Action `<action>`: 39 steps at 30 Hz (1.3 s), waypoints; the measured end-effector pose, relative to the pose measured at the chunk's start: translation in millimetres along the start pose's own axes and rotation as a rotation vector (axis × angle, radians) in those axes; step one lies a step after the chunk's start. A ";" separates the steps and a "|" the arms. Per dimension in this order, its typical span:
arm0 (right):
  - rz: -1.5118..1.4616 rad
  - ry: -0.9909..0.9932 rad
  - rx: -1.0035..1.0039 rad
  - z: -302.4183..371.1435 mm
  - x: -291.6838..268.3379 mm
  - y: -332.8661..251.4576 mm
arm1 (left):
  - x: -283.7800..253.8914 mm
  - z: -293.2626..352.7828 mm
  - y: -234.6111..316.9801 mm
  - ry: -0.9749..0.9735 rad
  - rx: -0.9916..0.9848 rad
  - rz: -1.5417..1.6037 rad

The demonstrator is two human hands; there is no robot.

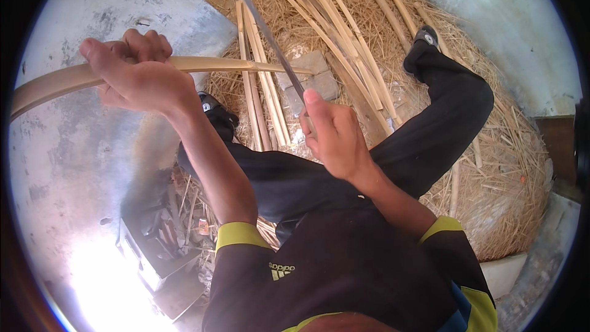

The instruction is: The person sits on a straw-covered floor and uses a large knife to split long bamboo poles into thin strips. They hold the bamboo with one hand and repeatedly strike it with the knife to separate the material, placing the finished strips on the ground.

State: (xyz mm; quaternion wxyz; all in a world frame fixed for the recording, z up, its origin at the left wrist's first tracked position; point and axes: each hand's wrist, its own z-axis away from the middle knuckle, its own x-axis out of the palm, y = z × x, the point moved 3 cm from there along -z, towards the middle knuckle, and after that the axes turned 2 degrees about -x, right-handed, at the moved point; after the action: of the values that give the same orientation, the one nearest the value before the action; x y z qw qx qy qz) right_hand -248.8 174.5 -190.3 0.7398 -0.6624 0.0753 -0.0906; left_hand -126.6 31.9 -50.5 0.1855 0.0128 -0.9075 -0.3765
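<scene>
My left hand [138, 74] is closed round a long, pale strip of split bamboo [212, 64]. The strip curves out to the left edge of the view, and its thin end reaches right, past the blade. In my right hand [337, 135] is the handle of a long, narrow knife [264, 27], its dark blade slanting up and to the left. The blade crosses near the strip's tapered end; whether the two touch I cannot tell. Beneath them on the floor lies a grey block [313, 89].
Several split bamboo strips [347, 37] lie ahead, with a smaller bundle [261, 98] left of them. Round poles [387, 6] rest farther right. Shavings [498, 209] cover the floor. Pale walls [80, 24] stand close on the left and far right. My legs [424, 141] are spread around the block.
</scene>
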 end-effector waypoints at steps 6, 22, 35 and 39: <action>0.465 0.153 0.031 -17.8 22.2 133.6 | 11.6 2.4 0.0 -0.124 0.076 -0.044; -0.333 0.344 0.254 -23.4 -39.9 111.4 | -49.7 -45.8 -23.6 -0.090 -0.131 0.031; 0.242 0.027 -0.094 -67.9 -0.7 19.8 | -36.1 -73.7 -71.6 -0.765 -0.538 0.714; 0.279 -0.083 -0.062 -83.9 5.4 23.4 | -17.4 -62.6 -82.7 -0.813 -0.613 0.816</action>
State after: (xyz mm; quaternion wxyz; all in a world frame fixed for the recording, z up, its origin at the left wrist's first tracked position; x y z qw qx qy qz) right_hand -262.2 94.6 -222.9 0.7271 -0.6711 0.1385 0.0430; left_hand -98.4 -67.0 -72.5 -0.0492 -0.5295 -0.6889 -0.4925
